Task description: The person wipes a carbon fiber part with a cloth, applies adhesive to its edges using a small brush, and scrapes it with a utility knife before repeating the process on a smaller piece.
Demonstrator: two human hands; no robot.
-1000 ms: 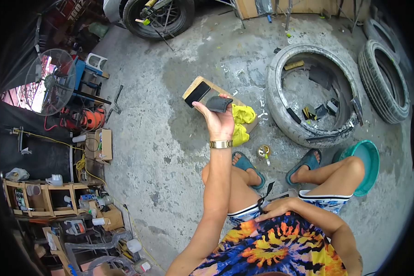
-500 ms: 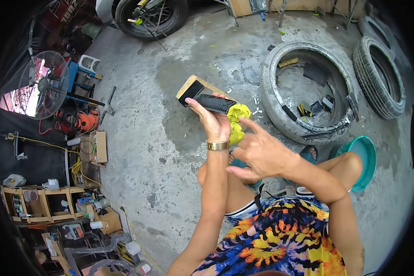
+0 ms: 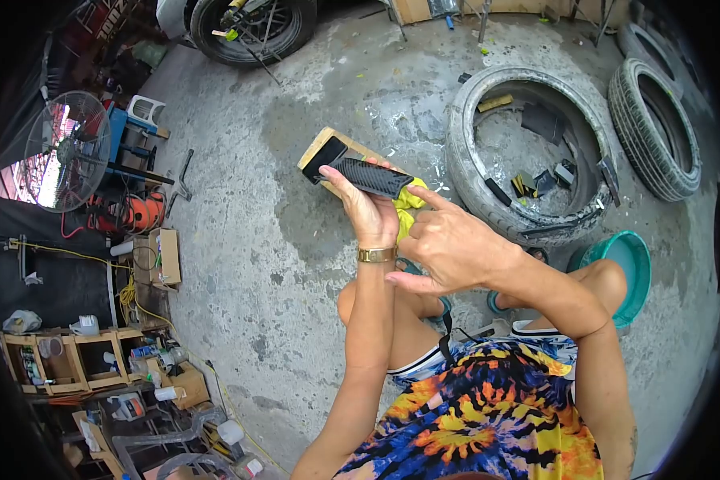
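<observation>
My left hand (image 3: 368, 212), a gold watch at its wrist, grips a long black piece with a carbon-fibre weave (image 3: 372, 178). The thumb lies along its near side. My right hand (image 3: 452, 240) has the index finger stretched to the right end of the black piece, apparently touching it. Its thumb points out to the left, apart from the other fingers, which are curled and seem to hold nothing. Beyond the piece lie a tan board (image 3: 322, 144) with a smooth black item (image 3: 325, 160) on it and a bright yellow cloth (image 3: 406, 214), both partly hidden.
A worn tire (image 3: 464, 172) lies on the concrete at right, with scraps and sanding blocks inside its ring. Close to my right knee stands a teal basin (image 3: 634, 292) of water. Another tire (image 3: 652, 136) leans farther right. A fan (image 3: 68, 152) and cluttered shelves (image 3: 72, 360) line the left.
My right index finger has come up to the right end of the black piece, from just below it. My left hand keeps its grip. The whole view has shifted slightly.
</observation>
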